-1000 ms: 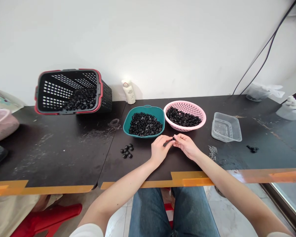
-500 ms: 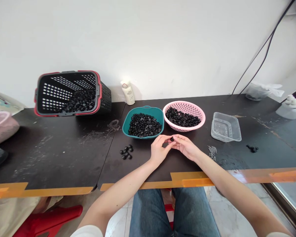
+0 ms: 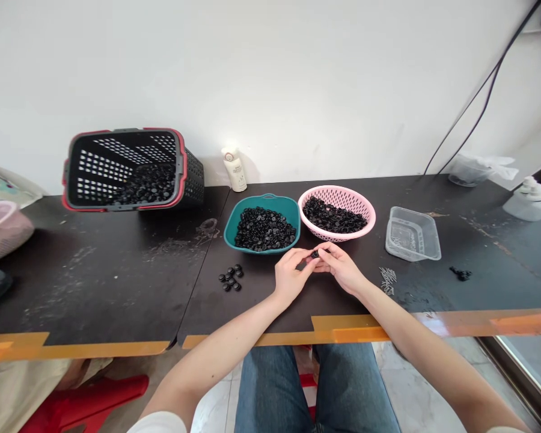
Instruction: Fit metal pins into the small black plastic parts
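Above the dark tabletop, my left hand (image 3: pixel 292 272) and my right hand (image 3: pixel 338 269) meet at the fingertips. Between them they pinch a small black rubber-like piece (image 3: pixel 314 254). Just beyond my hands stand a teal bowl (image 3: pixel 262 200) and a pink perforated basket (image 3: pixel 338 190), both heaped with similar black pieces. Several loose black pieces (image 3: pixel 231 277) lie on the table left of my left hand.
A tilted black perforated crate (image 3: pixel 183 174) with red rim holds more pieces at left. To the right lie a transparent plastic tray (image 3: pixel 412 234), metal pins (image 3: pixel 388 280) and black bits (image 3: pixel 460 274). A white bottle (image 3: pixel 234 171) stands against the wall.
My fingers have shifted slightly around the black piece, which stays pinched between my hands. The bowls and loose pieces have not moved; the view has shifted only a little.
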The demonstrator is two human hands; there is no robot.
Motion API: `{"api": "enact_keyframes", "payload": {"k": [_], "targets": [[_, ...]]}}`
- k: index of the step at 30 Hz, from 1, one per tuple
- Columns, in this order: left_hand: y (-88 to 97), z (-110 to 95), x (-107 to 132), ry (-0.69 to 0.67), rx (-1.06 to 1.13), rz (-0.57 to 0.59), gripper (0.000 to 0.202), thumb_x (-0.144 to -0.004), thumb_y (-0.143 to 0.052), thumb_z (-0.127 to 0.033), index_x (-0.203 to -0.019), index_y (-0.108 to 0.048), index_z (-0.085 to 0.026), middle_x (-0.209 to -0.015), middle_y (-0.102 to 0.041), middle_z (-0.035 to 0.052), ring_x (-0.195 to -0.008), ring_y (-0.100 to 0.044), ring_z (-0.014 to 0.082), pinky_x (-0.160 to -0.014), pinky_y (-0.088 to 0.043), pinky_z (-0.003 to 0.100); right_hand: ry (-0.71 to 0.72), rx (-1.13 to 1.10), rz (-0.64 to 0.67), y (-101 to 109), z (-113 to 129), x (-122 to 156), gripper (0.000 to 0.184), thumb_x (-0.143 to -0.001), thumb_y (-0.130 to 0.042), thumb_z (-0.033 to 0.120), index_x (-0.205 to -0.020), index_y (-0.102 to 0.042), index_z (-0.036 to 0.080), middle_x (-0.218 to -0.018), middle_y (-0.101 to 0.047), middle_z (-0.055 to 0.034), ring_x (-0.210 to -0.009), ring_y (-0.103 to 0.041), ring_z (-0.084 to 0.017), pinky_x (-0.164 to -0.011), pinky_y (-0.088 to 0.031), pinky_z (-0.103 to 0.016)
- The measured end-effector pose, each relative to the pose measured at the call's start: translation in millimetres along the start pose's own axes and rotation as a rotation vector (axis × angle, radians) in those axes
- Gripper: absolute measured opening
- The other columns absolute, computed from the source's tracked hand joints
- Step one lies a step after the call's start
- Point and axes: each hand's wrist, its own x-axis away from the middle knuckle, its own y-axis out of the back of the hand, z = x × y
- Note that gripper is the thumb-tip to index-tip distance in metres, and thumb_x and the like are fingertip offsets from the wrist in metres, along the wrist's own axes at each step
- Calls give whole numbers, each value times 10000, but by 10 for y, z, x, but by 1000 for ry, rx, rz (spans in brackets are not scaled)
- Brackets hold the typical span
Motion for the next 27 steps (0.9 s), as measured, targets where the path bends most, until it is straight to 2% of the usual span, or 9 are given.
{"api": "enact_keyframes", "payload": {"k": [5, 9, 18, 27], "targets": [[25, -15, 8, -41, -29, -25, 207, -819, -632, -288, -1005, -662, -202, -909, -655, 47, -772, -608, 139, -731, -538, 288, 178, 196, -84, 10, -18, 5, 232, -771, -668, 429, -911, -697, 246, -891, -693, -19, -764, -644, -165, -721, -547, -318], [35, -26, 8, -67, -49, -46, 203, -814, -635, -300, -990, -663, -202, -887, -659, 46, -741, -598, 136, -704, -534, 286, 251, 310, -114, 19, -3, 28, 205, -753, -691, 399, -907, -726, 267, -898, -707, -22, -750, -643, -181, -757, -532, -347], [19, -7, 21, -5, -28, -32, 227, -836, -604, -308, -1037, -632, -207, -880, -668, 38, -720, -614, 136, -703, -553, 293, 249, 352, -159, 34, -15, 17, 225, -752, -689, 404, -921, -733, 261, -841, -715, -29, -718, -641, -194, -742, -525, -362], [13, 4, 15, 13, -7, -31, 225, -832, -608, -310, -1029, -634, -203, -883, -664, 40, -730, -620, 134, -694, -559, 286, 275, 359, -182, 13, -13, 21, 215, -768, -673, 390, -933, -719, 260, -910, -699, -33, -787, -628, -199, -782, -506, -357]]}}
